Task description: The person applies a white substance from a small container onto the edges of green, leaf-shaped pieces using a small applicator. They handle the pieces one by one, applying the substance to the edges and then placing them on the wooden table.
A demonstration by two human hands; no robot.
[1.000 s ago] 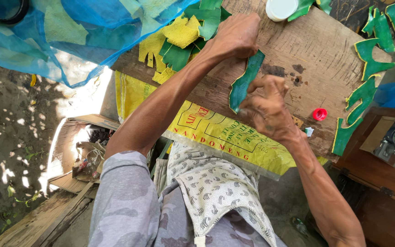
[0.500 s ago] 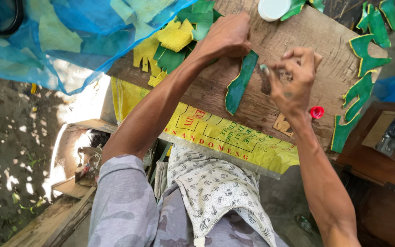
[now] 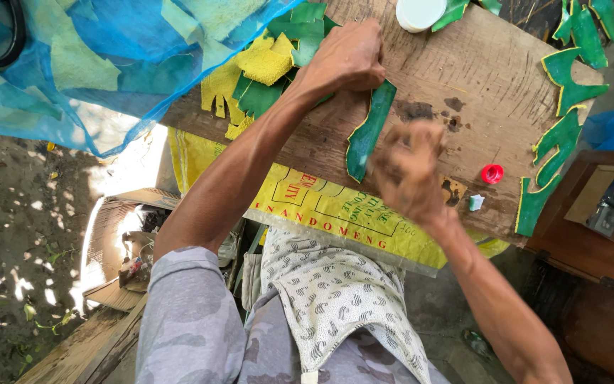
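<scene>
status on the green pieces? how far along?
Done, apparently: several yellow-edged green pieces lie along the board's right side. In hand: the left hand pins one green strip on the board; the right hand, blurred, is beside it. Left, probably: the green and yellow pile at the board's left end.

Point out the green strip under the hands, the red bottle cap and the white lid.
green strip [image 3: 366, 139], head view, middle of its bare length
red bottle cap [image 3: 492, 173], head view, centre of the cap
white lid [image 3: 419, 12], head view, its top face
</scene>
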